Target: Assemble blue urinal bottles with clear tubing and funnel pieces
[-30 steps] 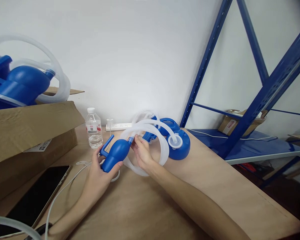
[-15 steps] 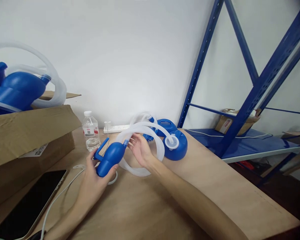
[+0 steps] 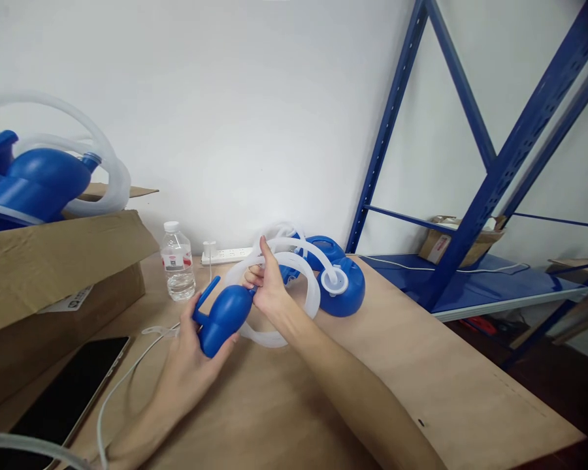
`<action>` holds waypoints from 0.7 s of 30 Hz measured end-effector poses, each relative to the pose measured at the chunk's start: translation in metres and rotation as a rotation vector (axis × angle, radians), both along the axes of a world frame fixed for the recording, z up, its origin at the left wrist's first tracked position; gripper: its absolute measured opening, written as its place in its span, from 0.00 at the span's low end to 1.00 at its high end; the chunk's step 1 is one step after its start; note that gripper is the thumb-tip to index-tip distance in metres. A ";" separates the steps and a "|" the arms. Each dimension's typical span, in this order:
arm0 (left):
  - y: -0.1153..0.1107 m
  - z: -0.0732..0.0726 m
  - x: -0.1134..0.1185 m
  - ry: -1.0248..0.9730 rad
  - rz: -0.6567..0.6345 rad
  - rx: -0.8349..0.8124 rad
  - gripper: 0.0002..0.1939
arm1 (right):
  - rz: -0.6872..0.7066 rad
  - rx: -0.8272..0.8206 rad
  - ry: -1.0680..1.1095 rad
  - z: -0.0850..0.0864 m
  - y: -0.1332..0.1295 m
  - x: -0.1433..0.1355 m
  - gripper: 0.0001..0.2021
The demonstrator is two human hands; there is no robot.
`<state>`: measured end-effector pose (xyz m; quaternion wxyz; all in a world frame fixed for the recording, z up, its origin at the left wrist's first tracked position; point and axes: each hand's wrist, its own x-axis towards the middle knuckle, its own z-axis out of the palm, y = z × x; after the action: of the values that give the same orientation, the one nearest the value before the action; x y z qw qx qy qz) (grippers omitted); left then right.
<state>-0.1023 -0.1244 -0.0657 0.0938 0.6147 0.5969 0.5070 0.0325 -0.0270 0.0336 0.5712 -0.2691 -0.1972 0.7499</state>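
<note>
My left hand (image 3: 193,349) is wrapped round a blue plastic urinal head (image 3: 228,316) with a side handle, its narrow neck pointing right. At that neck my right hand (image 3: 269,287) has its fingers curled in, thumb up, around the joint with the clear tube (image 3: 313,294). My fingers hide the joint, so whether tube and neck are connected does not show. The tube loops in coils behind my right hand. Its other end goes into the white cap (image 3: 334,281) of a blue bottle (image 3: 350,297) lying on the table.
A second blue bottle (image 3: 326,247) stands behind. To the left are a water bottle (image 3: 178,264), a phone (image 3: 63,398), a cable (image 3: 122,378) and a cardboard box (image 3: 68,261) with more blue urinals. A power strip (image 3: 230,254) lies by the wall; a blue shelf rack (image 3: 396,281) stands right.
My right hand has closed its fingers at the neck and raised its thumb; before, they were stretched out beside it. The urinal head has shifted slightly right and down.
</note>
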 end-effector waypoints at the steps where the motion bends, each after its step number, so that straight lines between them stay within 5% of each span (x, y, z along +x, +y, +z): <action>1: -0.001 0.005 0.001 -0.055 -0.021 -0.036 0.48 | 0.009 -0.007 0.002 0.001 0.002 0.000 0.34; 7: -0.002 0.030 0.005 -0.687 -0.302 -0.409 0.49 | 0.067 -0.047 0.020 0.006 0.012 0.002 0.36; 12: 0.000 0.045 -0.001 -1.070 -0.434 -0.627 0.25 | 0.069 -0.045 0.061 0.009 0.017 -0.001 0.35; 16: 0.000 0.056 -0.008 -0.991 -0.407 -0.637 0.27 | 0.068 -0.057 0.091 0.012 0.020 -0.006 0.32; 21: 0.001 0.060 -0.013 -0.439 -0.213 -0.388 0.48 | 0.009 -0.045 0.020 0.016 0.023 -0.015 0.27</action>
<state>-0.1152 -0.1231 -0.0055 0.3889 0.5201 0.5802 0.4915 0.0173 -0.0036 0.0498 0.5636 -0.2736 -0.1756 0.7594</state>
